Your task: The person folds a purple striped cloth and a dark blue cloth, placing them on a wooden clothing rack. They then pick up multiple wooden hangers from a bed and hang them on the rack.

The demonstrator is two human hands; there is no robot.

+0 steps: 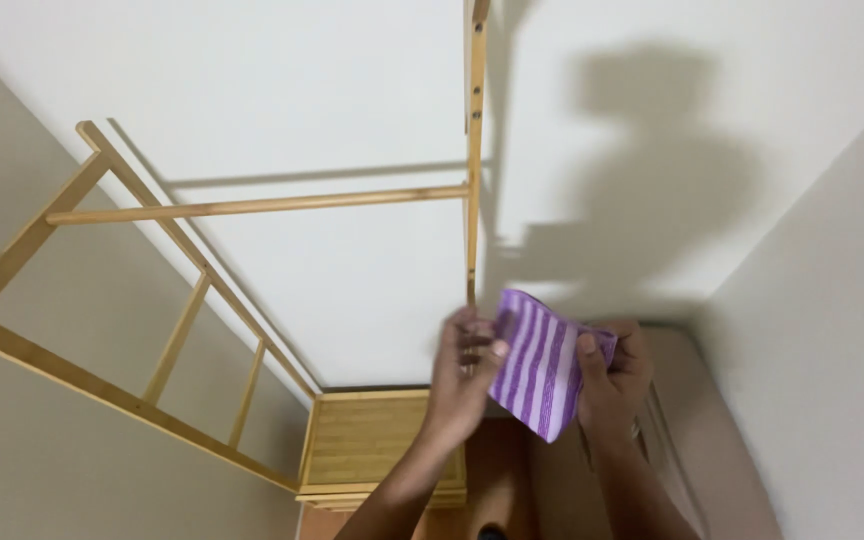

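Holding a purple striped cloth [535, 365], both hands' fingers clamped on it, bamboo rack [202, 280], white walls [302, 80].

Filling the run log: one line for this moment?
left hand: holds striped purple cloth | right hand: holds cloth | backdrop: wooden rack, white wall

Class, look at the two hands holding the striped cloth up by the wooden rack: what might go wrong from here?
1. The purple striped cloth is pinched only at its edges by the left hand and right hand; it might slip and fall.
2. The hands are close to the upright post of the wooden rack; a knock could perhaps shake the light frame.
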